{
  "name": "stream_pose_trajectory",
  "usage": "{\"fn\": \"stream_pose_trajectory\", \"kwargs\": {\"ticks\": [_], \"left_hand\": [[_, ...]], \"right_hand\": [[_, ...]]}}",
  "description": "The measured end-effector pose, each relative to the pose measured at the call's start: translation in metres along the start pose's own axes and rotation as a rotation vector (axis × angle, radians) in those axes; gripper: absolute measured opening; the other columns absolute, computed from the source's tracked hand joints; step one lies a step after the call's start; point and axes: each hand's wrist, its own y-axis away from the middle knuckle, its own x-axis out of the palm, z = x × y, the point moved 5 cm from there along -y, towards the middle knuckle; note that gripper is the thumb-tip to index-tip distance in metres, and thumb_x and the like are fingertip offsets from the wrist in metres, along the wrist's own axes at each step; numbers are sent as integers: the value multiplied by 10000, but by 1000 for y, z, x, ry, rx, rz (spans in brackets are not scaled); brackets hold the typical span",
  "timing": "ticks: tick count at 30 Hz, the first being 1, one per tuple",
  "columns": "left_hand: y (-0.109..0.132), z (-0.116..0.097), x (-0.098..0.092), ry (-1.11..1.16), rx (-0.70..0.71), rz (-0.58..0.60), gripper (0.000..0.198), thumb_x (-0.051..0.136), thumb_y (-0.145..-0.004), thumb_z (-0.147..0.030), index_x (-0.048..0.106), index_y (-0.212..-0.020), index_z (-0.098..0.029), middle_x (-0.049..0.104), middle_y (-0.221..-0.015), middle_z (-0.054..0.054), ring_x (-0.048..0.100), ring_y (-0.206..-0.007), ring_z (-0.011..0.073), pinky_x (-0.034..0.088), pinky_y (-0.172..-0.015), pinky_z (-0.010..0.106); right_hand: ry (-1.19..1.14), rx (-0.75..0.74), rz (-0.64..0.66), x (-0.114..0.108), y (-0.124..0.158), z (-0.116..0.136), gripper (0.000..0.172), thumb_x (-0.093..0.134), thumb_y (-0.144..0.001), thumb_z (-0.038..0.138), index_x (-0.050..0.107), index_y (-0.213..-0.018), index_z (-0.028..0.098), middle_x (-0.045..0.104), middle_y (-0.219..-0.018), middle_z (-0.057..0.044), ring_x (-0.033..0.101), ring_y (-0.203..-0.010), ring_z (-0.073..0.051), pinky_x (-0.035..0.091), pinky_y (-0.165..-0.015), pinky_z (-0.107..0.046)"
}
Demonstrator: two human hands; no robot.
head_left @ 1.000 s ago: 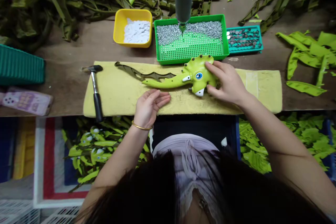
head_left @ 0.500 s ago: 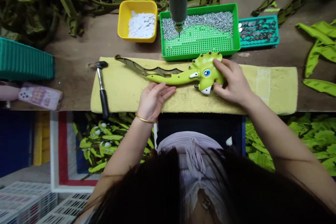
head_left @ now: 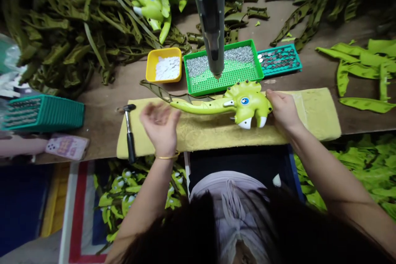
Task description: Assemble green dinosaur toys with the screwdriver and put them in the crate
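A lime-green toy sword with a triceratops-head hilt (head_left: pixel 247 105) lies across the yellow padded mat (head_left: pixel 204 136), its dark olive blade edge pointing left. My right hand (head_left: pixel 284 109) grips the hilt's right end, thumb on top and the other fingers partly hidden. Just left of the sword's green shaft, my left hand (head_left: pixel 161 126) hovers with spread, slightly curled fingers, blurred and holding nothing. A hammer (head_left: pixel 130 134) with a black handle rests on the mat's left end. Above the sword hangs a dark power screwdriver (head_left: pixel 213 29), its tip pointing down.
Behind the mat stand a yellow tub (head_left: pixel 148 68) of white pieces, a green basket (head_left: pixel 222 86) of screws and a teal tray (head_left: pixel 280 68) of round metal pieces. Stacked teal trays (head_left: pixel 62 111) and a phone (head_left: pixel 66 146) sit left. Olive parts (head_left: pixel 62 29) and lime parts (head_left: pixel 363 105) lie around.
My left hand has left the sword's shaft, moving left and opening. My right hand has shifted to the hilt's right end. The view has tilted up, showing more of the bench's back.
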Motion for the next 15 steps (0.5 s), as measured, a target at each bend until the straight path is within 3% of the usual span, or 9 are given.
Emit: {"fn": "stream_pose_trajectory", "kwargs": {"ticks": [1, 3, 5, 6, 8, 9, 11, 13, 15], "left_hand": [[1, -13, 0, -169, 213, 21, 480, 731, -794, -493, 575, -1137, -196, 630, -1266, 125, 551, -1271, 317, 468, -1048, 564], [8, -35, 15, -395, 607, 230, 416, 716, -838, -341, 578, -1213, -225, 601, -1343, 121, 503, -1328, 311, 401, -1114, 573], [16, -48, 32, -449, 867, 449, 324, 622, -895, -206, 601, -1218, -217, 662, -1268, 111, 596, -1231, 266, 470, -1064, 497], [16, -53, 38, -446, 935, 491, 313, 585, -906, -162, 608, -1216, -195, 692, -1214, 110, 643, -1159, 240, 511, -1014, 444], [14, -62, 48, -452, 990, 485, 274, 551, -920, -155, 626, -1182, -139, 726, -1124, 121, 689, -1045, 220, 554, -924, 380], [13, -66, 54, -468, 989, 486, 254, 529, -933, -167, 636, -1158, -123, 734, -1096, 122, 698, -1007, 214, 562, -898, 366], [12, -70, 63, -517, 971, 555, 255, 471, -965, -196, 651, -1127, -118, 741, -1072, 110, 704, -960, 200, 564, -884, 351], [8, -71, 62, -571, 928, 615, 279, 443, -984, -238, 654, -1122, -118, 740, -1068, 109, 703, -953, 203, 549, -925, 368], [-2, -68, 47, -603, 854, 600, 287, 483, -974, -296, 649, -1133, -124, 739, -1067, 118, 703, -957, 223, 543, -937, 400]], "right_hand": [[5, 39, 0, -1, -2, -2, 488, 558, -842, 596, 516, -553, 205, 415, -439, 40, 342, -380, -72, 262, -391, -233], [76, 127, 67, -1, -4, -2, 517, 520, -859, 606, 523, -531, 207, 455, -432, 22, 374, -368, -86, 305, -396, -252], [251, 88, 146, -3, -2, 10, 555, 435, -891, 635, 581, -571, 206, 540, -479, -13, 471, -416, -126, 402, -450, -298], [350, -15, 140, -6, 0, 23, 559, 404, -903, 643, 626, -633, 206, 604, -550, -37, 549, -493, -156, 464, -518, -334], [526, -382, 102, -8, 10, 55, 525, 434, -886, 658, 696, -846, 205, 714, -802, -91, 672, -794, -236, 533, -764, -435], [590, -585, 112, -5, 18, 70, 501, 487, -866, 652, 699, -959, 208, 730, -939, -107, 670, -955, -269, 509, -890, -479], [662, -874, 246, 4, 32, 84, 454, 598, -835, 589, 682, -1084, 219, 724, -1089, -102, 639, -1098, -281, 469, -995, -490], [657, -942, 341, 7, 34, 85, 365, 644, -840, 499, 687, -1079, 227, 742, -1057, -74, 673, -1025, -242, 519, -930, -425], [621, -874, 317, 0, 28, 84, 285, 632, -865, 442, 697, -1048, 234, 757, -1002, -52, 698, -918, -204, 554, -818, -363]]}}
